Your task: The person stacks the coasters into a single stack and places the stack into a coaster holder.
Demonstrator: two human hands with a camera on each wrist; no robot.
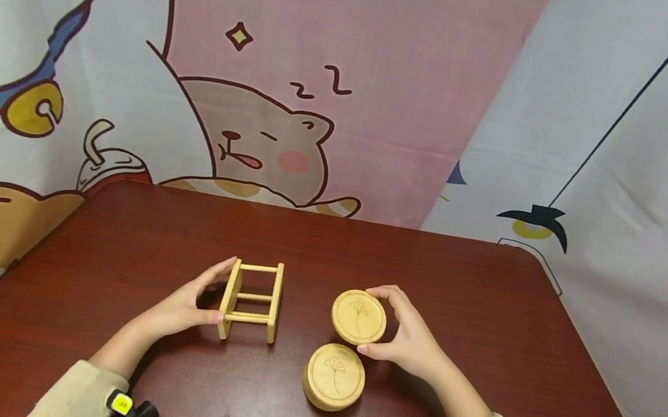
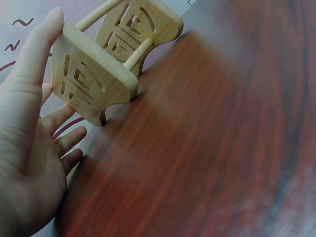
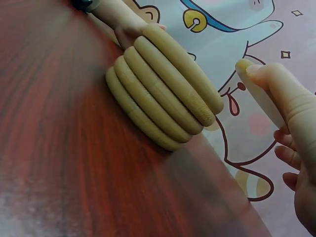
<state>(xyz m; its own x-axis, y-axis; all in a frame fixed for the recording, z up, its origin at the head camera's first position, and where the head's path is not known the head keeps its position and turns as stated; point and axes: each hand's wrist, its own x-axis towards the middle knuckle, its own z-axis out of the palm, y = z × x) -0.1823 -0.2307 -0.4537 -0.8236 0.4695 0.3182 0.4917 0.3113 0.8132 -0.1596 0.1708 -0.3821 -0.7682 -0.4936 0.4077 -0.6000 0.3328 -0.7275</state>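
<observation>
A small pale-wood coaster rack stands left of centre on the table. My left hand holds its left side panel, thumb at the near end and fingers at the far end. Cut-out slots show in the panel in the left wrist view. With thumb and fingers my right hand pinches a round wooden coaster by its edge, just beyond a stack of several coasters. The right wrist view shows the held coaster edge-on, apart from the stack. A flower is engraved on the top faces.
The dark red-brown wooden table reaches back to a hanging cartoon-printed cloth. More printed cloth hangs at the right side. Both wrists carry small black cameras below beige sleeves.
</observation>
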